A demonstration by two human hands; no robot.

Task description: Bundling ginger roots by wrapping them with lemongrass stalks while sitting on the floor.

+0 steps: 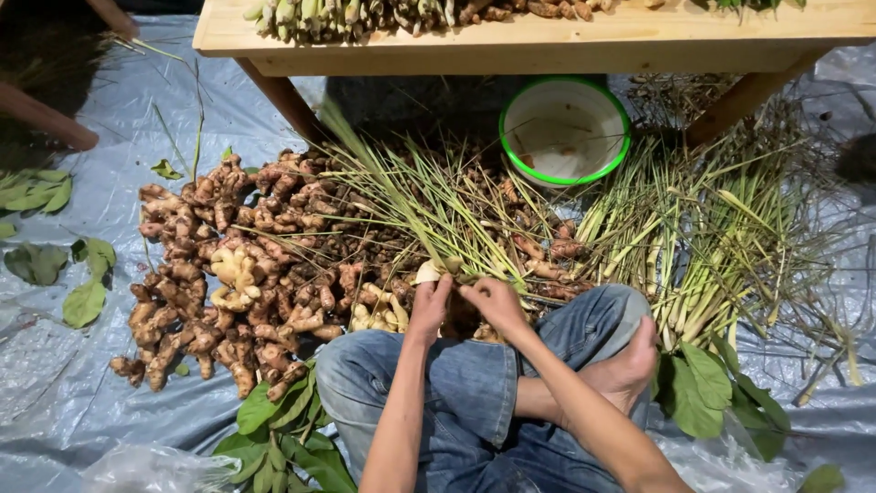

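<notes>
I sit cross-legged in jeans on a grey plastic sheet (pixel 155 100). My left hand (pixel 431 306) and my right hand (pixel 493 301) meet just in front of my knees, both closed around the base of a bundle of lemongrass stalks (pixel 411 196) that fans away to the upper left. A pale root piece (pixel 426 272) shows right at my left fingers. A large heap of brown ginger-like roots (pixel 237 265) lies to the left of my hands.
A bigger pile of lemongrass (pixel 712 237) lies to the right. A white bowl with a green rim (pixel 565 131) stands under a wooden bench (pixel 547 41) that carries more stalks. Loose green leaves (pixel 283 429) lie by my knees and at the left edge.
</notes>
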